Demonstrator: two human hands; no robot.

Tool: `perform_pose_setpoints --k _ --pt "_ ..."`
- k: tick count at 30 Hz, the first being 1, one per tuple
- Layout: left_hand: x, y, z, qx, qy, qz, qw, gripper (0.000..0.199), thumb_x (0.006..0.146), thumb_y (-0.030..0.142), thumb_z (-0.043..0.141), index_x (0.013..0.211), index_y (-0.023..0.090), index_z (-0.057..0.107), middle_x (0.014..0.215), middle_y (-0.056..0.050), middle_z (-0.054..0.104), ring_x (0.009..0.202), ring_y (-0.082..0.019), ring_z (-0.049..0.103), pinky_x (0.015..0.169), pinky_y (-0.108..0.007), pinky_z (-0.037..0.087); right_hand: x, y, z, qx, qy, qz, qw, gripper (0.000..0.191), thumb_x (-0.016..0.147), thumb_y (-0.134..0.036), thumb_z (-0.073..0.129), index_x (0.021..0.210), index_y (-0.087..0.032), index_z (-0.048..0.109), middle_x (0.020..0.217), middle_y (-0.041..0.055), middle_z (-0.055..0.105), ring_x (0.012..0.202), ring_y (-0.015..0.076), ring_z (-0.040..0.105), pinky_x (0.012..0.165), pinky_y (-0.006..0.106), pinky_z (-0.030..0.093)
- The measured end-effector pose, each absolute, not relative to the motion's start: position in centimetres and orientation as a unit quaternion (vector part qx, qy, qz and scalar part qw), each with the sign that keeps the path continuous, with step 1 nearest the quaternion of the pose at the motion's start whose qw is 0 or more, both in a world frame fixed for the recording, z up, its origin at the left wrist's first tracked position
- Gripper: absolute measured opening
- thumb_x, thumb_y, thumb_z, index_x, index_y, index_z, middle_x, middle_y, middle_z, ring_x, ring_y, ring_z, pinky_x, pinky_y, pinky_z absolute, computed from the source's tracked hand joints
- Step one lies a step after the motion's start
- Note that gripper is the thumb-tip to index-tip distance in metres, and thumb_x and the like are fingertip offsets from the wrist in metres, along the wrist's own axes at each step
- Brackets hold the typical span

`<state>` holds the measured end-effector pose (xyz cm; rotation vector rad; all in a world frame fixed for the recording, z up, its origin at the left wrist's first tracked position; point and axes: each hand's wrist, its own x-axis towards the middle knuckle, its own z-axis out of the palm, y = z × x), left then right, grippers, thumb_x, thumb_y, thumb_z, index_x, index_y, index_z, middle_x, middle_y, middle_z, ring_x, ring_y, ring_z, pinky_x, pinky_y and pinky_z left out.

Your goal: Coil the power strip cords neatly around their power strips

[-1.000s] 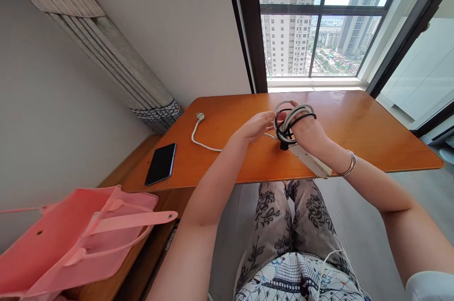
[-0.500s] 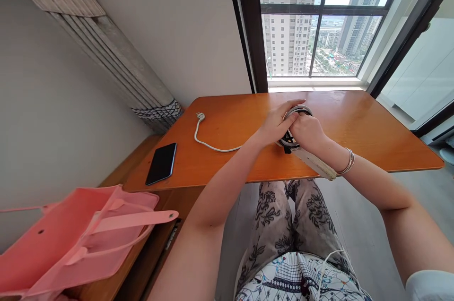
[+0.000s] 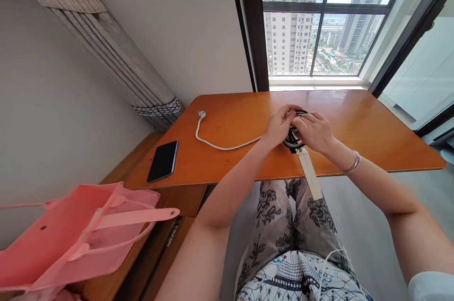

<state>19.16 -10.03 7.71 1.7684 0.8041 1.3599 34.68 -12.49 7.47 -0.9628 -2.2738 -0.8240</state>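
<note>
A cable coil (image 3: 292, 141) is being held by both hands over the middle of the tabletop (image 3: 232, 116). Its left side is being gripped by the left hand (image 3: 281, 124), with the fingers being curled over the far part of the loops. Its right side is being pinched by the right hand (image 3: 315, 132), whose grip is being kept nearly closed; the exact fingertip contact is being hidden by the loops and knuckles. Bracelets (image 3: 353, 163) are being worn on the right wrist. Just below the coil, a pale power strip (image 3: 309, 173) is being extended past the near edge, above the patterned trousers (image 3: 280, 216). A white cord (image 3: 227, 148) is being supported by the tabletop, its plug (image 3: 202, 114) being placed near the far left corner. A dark phone (image 3: 162, 161) is being borne near the left edge, with a pink bag (image 3: 88, 239) being supported beyond it by a wooden surface (image 3: 133, 263).
</note>
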Motion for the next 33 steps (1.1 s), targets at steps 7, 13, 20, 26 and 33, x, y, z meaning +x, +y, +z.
perform_pose_setpoints --k 7,13,20,26,33 --pt "19.2 -9.3 7.6 0.702 0.308 0.532 0.358 0.026 0.086 0.027 0.052 0.096 0.02 0.074 0.117 -0.008 0.071 0.117 -0.023 0.061 0.106 -0.037 0.043 35.0 -12.2 7.6 -0.362 -0.87 -0.233 0.242 0.033 0.103 -0.022 0.032 0.095 -0.025 0.065 0.08 0.0015 0.071 0.076 0.0181 0.059 0.074 0.036 0.037" --pt "19.0 -9.0 7.0 0.654 0.253 0.486 0.521 0.027 0.083 0.038 0.057 0.092 0.017 0.072 0.119 -0.01 0.071 0.121 -0.026 0.06 0.107 -0.039 0.044 36.5 -10.7 8.9 -0.384 -0.871 -0.169 0.256 0.041 0.106 -0.037 0.028 0.09 -0.029 0.065 0.074 0.0012 0.068 0.077 0.0174 0.061 0.085 0.039 0.042" --pt "20.6 -9.4 6.0 0.668 0.228 0.486 0.516 0.079 0.055 0.05 0.09 0.118 0.019 0.055 0.108 -0.006 0.066 0.108 -0.026 0.063 0.097 -0.041 0.049 36.8 -7.2 9.3 -0.35 -0.778 -0.309 0.42 0.036 0.103 -0.043 0.038 0.087 -0.029 0.066 0.075 -0.001 0.064 0.086 0.0183 0.061 0.095 0.047 0.037" --pt "20.9 -9.5 6.6 0.628 0.193 0.395 0.642 0.065 0.058 0.053 0.087 0.106 0.017 0.062 0.104 -0.009 0.071 0.104 -0.027 0.066 0.098 -0.045 0.05 37.8 -4.9 11.5 -0.331 -0.816 -0.3 0.367 0.053 0.09 -0.074 0.044 0.078 -0.027 0.066 0.081 0.0009 0.068 0.1 0.0244 0.065 0.101 0.054 0.036" --pt "20.2 -10.0 8.7 0.625 0.207 0.34 0.672 0.05 0.062 0.05 0.085 0.091 0.015 0.063 0.099 -0.013 0.074 0.089 -0.025 0.07 0.089 -0.044 0.053 38.1 -4.4 13.9 -0.382 -0.809 -0.251 0.368 0.06 0.086 -0.081 0.042 0.1 -0.03 0.069 0.111 0.0035 0.067 0.123 0.0334 0.058 0.105 0.061 0.037"
